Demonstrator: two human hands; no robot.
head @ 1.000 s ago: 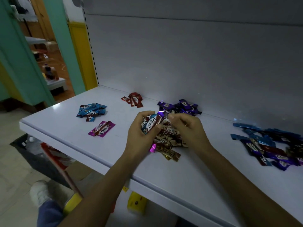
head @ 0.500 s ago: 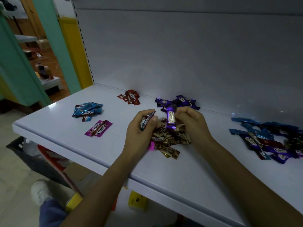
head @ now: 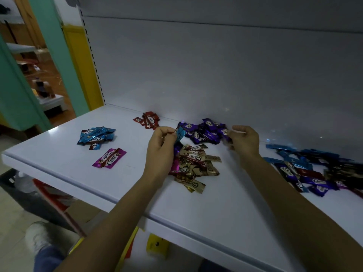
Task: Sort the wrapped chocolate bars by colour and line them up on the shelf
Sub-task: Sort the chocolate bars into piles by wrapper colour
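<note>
Blue bar (head: 180, 135) pinched by left hand (head: 160, 149) fingers, presumably bound for the blue pile (head: 96, 136); right hand (head: 245, 143) curled at purple pile (head: 204, 132), grip indeterminate.

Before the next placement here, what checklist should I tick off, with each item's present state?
1. Grip: left hand pinches the blue bar: ok.
2. Way to the blue pile on the shelf unobstructed: ok.
3. Empty right hand: cannot tell, it is blurred against the purple pile.
4. One colour only in the gold pile: not ok, a pink bar lies in it.
5. Bars lined up: not ok, loose heaps.
</note>
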